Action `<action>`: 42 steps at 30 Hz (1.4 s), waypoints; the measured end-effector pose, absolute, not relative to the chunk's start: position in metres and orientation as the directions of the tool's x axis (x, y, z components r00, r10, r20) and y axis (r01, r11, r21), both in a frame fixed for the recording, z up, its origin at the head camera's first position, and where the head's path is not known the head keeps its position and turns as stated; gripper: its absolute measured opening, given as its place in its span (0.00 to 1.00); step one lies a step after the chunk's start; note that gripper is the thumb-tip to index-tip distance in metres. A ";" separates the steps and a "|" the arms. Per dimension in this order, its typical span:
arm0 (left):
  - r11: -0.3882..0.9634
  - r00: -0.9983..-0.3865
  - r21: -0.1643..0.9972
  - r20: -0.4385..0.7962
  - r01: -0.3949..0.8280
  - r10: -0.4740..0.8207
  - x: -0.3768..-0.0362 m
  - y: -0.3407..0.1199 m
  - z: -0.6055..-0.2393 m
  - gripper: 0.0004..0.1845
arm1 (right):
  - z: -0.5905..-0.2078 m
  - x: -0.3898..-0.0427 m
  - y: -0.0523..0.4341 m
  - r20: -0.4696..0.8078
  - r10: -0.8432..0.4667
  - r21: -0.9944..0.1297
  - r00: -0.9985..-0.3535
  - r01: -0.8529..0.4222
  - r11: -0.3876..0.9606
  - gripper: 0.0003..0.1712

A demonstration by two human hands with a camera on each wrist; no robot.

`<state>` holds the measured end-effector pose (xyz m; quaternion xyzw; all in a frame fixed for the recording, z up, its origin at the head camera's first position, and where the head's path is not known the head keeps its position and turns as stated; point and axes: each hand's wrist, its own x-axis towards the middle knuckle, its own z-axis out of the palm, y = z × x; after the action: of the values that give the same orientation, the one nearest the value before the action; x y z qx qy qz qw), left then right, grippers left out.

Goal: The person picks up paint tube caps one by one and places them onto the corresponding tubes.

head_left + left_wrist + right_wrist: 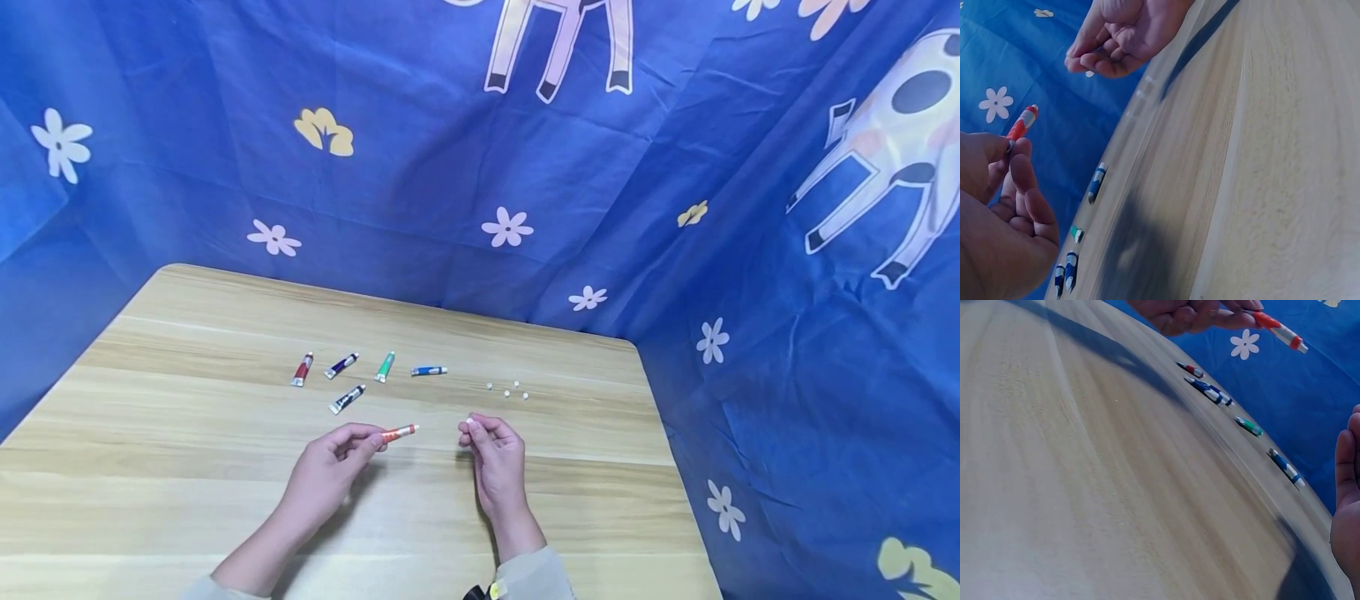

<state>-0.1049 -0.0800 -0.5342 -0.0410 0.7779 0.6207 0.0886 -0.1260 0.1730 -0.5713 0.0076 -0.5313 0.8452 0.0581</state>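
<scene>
Left hand (330, 467) pinches small orange-and-white paint tube (398, 432) by tail, nozzle toward right, above wooden desk (187, 433). Right hand (491, 454) pinches tiny white cap (471, 422) at fingertips, just beside nozzle. Step looks like: cap on/off tube; cannot tell which. Next needs cap and nozzle lined up. Five other tubes (344, 365), four loose caps (507, 390) beyond.

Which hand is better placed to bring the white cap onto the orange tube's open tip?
Right. The right hand already pinches the white cap, and the left hand holds the orange tube pointing toward it.
</scene>
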 end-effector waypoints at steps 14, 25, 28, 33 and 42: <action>0.196 -0.962 0.948 -0.266 -0.249 0.068 -0.100 -0.070 -0.533 0.16 | -0.574 -0.116 0.153 -0.020 0.022 -0.944 -1.000 0.011 -0.330 0.04; 0.177 -0.957 0.950 -0.276 -0.258 0.085 -0.099 -0.067 -0.536 0.17 | -0.566 -0.109 0.145 -0.016 -0.029 -0.988 -0.999 0.020 -0.155 0.18; 0.177 -0.955 0.949 -0.280 -0.261 0.093 -0.099 -0.068 -0.536 0.17 | -0.565 -0.108 0.144 0.002 -0.016 -0.994 -1.000 0.000 -0.107 0.16; 0.184 -0.954 0.947 -0.285 -0.264 0.096 -0.099 -0.068 -0.537 0.16 | -0.568 -0.108 0.143 0.069 -0.003 -0.997 -0.998 -0.069 -0.032 0.12; 0.178 -0.953 0.948 -0.284 -0.263 0.105 -0.099 -0.069 -0.536 0.16 | -0.568 -0.107 0.144 0.107 -0.013 -0.994 -0.994 -0.107 -0.010 0.12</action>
<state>-0.0994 -0.0687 -0.5365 -0.0525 0.7538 0.6390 0.1438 -0.1065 0.1438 -0.5685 0.0424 -0.7028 0.7094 0.0331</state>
